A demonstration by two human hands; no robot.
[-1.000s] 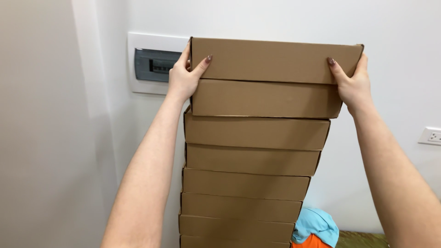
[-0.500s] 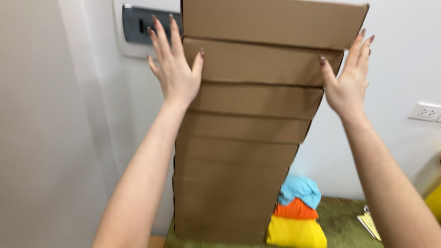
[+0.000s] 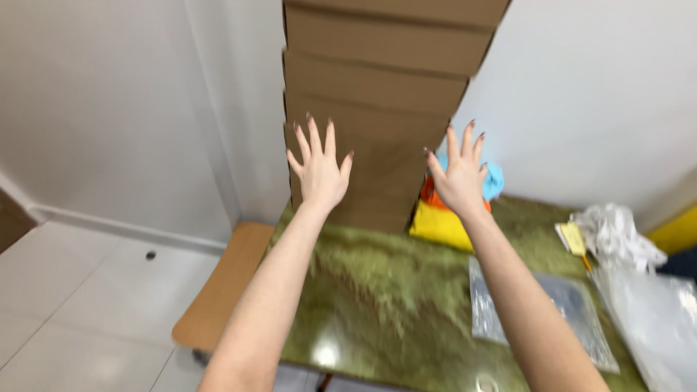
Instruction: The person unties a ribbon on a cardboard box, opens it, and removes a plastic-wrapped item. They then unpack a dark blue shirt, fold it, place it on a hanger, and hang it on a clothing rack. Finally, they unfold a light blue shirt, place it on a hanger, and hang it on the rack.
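Fingers spread wide on both hands, left hand (image 3: 319, 170) and right hand (image 3: 459, 174), raised before the stack of cardboard boxes (image 3: 370, 109), gripping nothing. Boxes closed, contents hidden, standing on the green desk (image 3: 377, 297) against the wall.

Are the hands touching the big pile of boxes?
Cannot tell. In the head view both the left hand and right hand are spread open in front of the stack of cardboard boxes, and no gap or contact shows plainly.
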